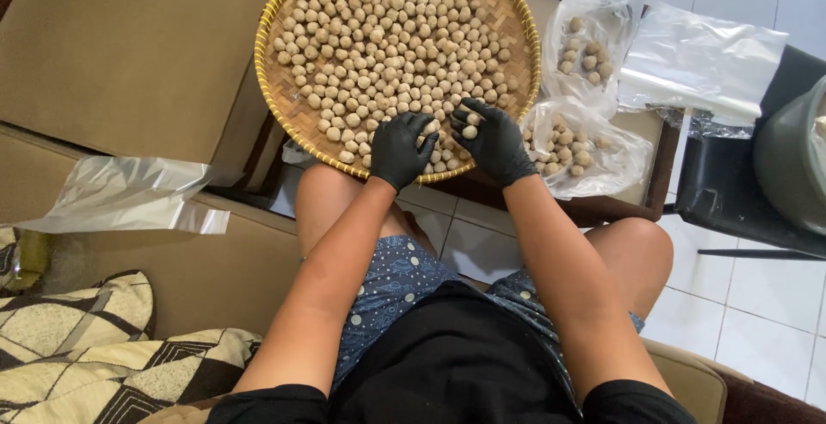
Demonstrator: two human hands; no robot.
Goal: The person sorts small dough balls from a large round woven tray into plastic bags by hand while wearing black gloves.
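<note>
Beige ball [469, 132] in right hand [497, 142]

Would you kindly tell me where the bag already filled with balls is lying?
In the head view, the filled clear bag lies right of the right hand, beside the woven tray.

You're looking through a single camera worn on your head, tilted steeply down over your lap. It faces forward and downward, close in, so your forearms run up from the bottom edge toward the round woven tray [284, 105] at the top. The tiled floor [757, 321] shows at right.
</note>
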